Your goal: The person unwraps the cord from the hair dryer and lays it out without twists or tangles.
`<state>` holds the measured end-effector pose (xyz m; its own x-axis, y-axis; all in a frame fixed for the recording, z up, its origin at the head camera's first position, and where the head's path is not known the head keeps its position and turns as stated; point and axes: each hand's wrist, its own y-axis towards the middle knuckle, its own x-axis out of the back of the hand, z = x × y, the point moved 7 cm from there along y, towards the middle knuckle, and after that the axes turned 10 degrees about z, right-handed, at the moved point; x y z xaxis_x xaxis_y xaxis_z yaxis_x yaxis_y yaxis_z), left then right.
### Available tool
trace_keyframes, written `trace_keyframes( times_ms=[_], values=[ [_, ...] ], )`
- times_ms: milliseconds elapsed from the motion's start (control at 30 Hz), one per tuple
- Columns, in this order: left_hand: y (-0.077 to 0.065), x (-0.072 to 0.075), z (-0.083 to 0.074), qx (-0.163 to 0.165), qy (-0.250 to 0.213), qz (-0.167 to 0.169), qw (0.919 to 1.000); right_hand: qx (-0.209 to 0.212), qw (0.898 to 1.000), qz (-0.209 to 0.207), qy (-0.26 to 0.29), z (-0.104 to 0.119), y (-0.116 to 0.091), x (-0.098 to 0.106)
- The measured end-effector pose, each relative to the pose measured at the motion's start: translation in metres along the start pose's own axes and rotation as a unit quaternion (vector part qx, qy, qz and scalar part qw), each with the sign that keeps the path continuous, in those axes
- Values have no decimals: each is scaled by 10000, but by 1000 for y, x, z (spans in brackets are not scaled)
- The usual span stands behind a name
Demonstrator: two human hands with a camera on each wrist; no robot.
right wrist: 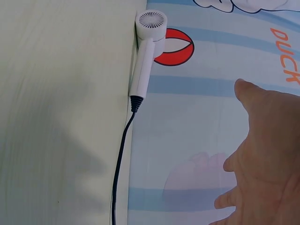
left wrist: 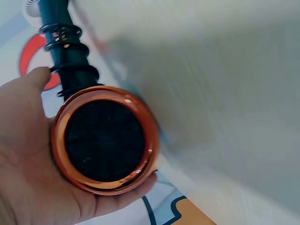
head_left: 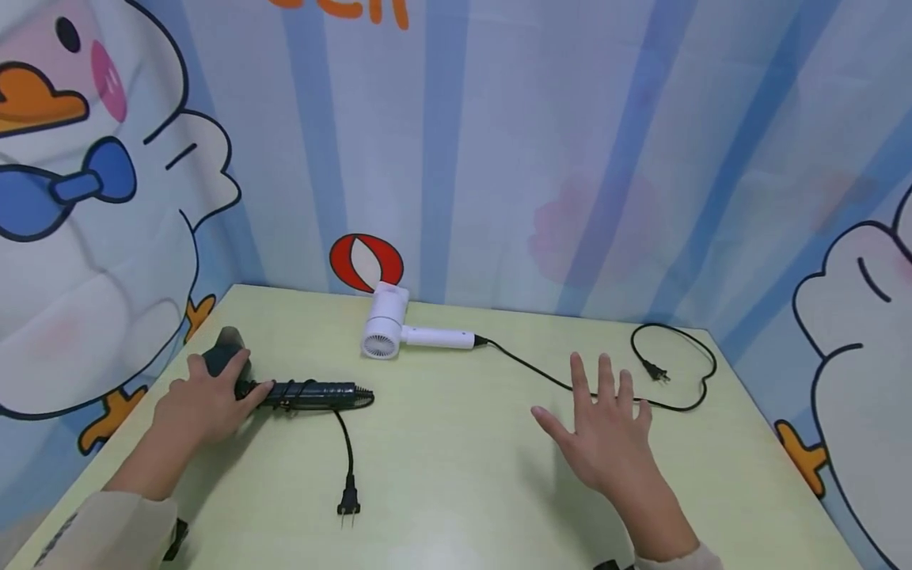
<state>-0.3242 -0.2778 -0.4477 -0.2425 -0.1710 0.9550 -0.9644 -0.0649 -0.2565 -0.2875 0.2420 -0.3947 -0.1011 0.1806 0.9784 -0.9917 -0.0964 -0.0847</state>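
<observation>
My left hand (head_left: 203, 400) grips the head of a dark hair dryer (head_left: 309, 394) at the left of the table. Its black cord is wound round the handle, and the plug (head_left: 348, 500) hangs off toward the front. In the left wrist view the dryer's round back (left wrist: 104, 140) shows a copper-coloured ring, with the fingers curled behind it. The right hand (head_left: 606, 431), fingers spread, hovers over the right side and holds nothing. A white hair dryer (head_left: 438, 338) lies at the back middle, its handle pointing right; the right wrist view also shows this dryer (right wrist: 143, 70).
The white dryer's black cord (head_left: 527, 365) runs right past the right hand's fingertips and loops to its plug (head_left: 655, 370) at the back right. Behind the pale table (head_left: 456, 475) hangs a blue-striped curtain (head_left: 492, 158) with cartoon ducks.
</observation>
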Motion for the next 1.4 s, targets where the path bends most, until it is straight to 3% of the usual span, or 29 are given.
trace_keyframes(
  times_ms=[167,300,433,600,833,1033,1400],
  values=[
    [-27,-6,-7,-103,-33,263,9996,-43,9999,-97,62,-2,-1,1],
    [-40,-12,-12,-102,-20,339,9994,-47,9999,-49,78,-2,2,-2],
    [-45,-11,-14,-93,-72,218,9997,-91,9998,8,160,-1,3,-6],
    [-46,-9,-13,-208,-557,132,9981,-118,9993,156,313,2,3,-13],
    [-47,-12,-22,-315,-943,271,9947,-185,9990,247,324,1,3,-19],
    [-49,-19,-64,-331,-811,449,9951,-280,9984,347,346,0,2,-21],
    [-42,-35,-166,-487,-747,483,9948,-379,9975,427,419,-1,0,-22]
  ],
)
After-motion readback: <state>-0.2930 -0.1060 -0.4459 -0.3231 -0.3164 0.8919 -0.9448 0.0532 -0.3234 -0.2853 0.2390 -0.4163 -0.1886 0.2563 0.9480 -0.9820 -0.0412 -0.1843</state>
